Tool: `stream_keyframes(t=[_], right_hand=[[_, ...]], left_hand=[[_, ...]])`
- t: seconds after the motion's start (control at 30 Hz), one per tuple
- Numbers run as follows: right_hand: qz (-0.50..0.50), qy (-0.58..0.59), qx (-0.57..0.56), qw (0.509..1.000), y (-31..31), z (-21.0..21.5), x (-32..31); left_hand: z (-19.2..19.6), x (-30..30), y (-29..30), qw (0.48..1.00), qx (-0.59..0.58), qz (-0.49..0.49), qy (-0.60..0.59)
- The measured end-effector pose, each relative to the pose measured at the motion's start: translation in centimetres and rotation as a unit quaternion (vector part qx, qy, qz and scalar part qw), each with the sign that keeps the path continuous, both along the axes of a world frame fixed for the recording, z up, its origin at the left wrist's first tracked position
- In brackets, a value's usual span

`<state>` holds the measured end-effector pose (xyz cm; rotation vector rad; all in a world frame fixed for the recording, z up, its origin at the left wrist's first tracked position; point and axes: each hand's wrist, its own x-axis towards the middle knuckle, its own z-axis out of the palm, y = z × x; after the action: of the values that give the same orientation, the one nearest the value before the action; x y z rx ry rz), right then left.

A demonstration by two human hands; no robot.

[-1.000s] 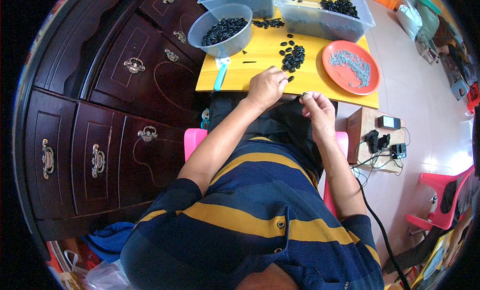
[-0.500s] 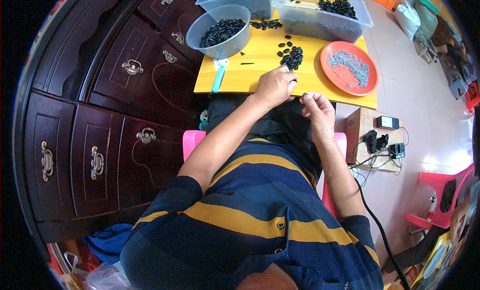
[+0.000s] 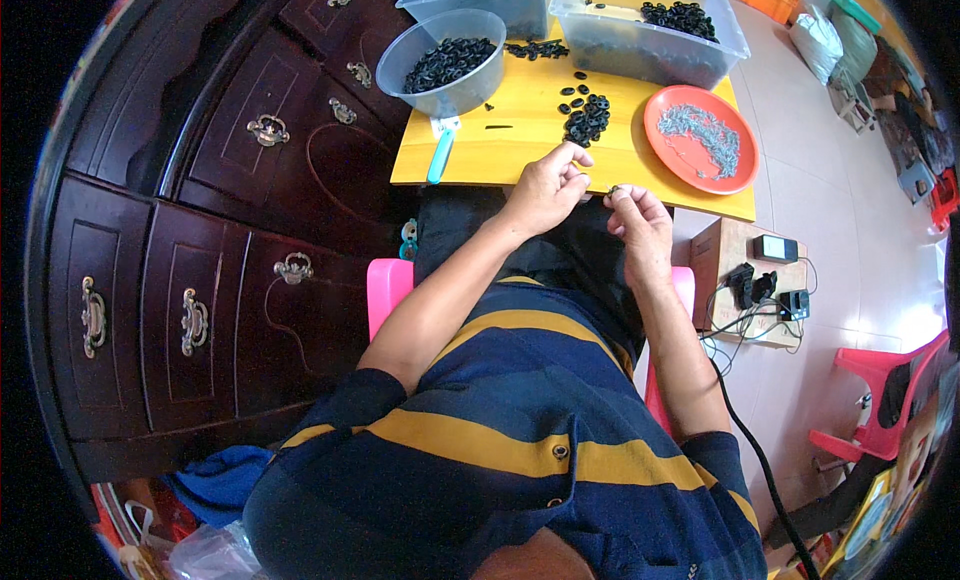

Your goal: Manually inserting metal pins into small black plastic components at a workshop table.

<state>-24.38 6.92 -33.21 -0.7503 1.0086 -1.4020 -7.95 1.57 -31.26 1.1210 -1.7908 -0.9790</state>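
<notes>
My left hand (image 3: 546,192) is at the table's near edge, index finger stretched toward a pile of small black oval pieces (image 3: 587,120) and thumb apart from it. Nothing shows between its fingers. To its right, my right hand (image 3: 640,220) pinches a small dark piece (image 3: 613,191) between thumb and fingertips, just off the table edge. Its exact kind is too small to make out. Beyond my right hand, an orange-red plate (image 3: 742,176) holds many tiny grey-white slender bits.
A round clear tub (image 3: 440,102) and two rectangular clear bins (image 3: 640,58), all with black pieces, stand along the back of the yellow table (image 3: 520,150). A turquoise-handled tool (image 3: 439,158) lies at left. Dark drawers (image 3: 200,230) flank the table; a wooden box (image 3: 712,255) with cables stands at right.
My left hand has shifted slightly left, its thumb and index finger now apart instead of close together. My right hand keeps its pinch almost in place. The view has shifted slightly.
</notes>
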Motion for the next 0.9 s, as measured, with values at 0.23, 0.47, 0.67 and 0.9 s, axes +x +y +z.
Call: stream_keyframes(t=[0.23,0.47,0.67,0.9], right_hand=[[0.020,-0.014,0.010,1.000,0.1,0.2,-0.1],[0.042,-0.002,0.018,0.999,0.2,0.4,0.0],[0.050,-0.017,0.016,0.998,0.3,0.3,0.0],[0.054,-0.014,0.013,0.998,0.4,0.5,-0.1]], left_hand=[[1.3,1.0,1.5,0.986,0.130,-0.044,0.090],[1.2,1.8,1.7,0.996,0.058,-0.047,0.044],[1.8,2.2,2.1,0.997,0.053,-0.046,0.041],[1.6,2.2,2.5,0.983,0.103,-0.041,0.147]])
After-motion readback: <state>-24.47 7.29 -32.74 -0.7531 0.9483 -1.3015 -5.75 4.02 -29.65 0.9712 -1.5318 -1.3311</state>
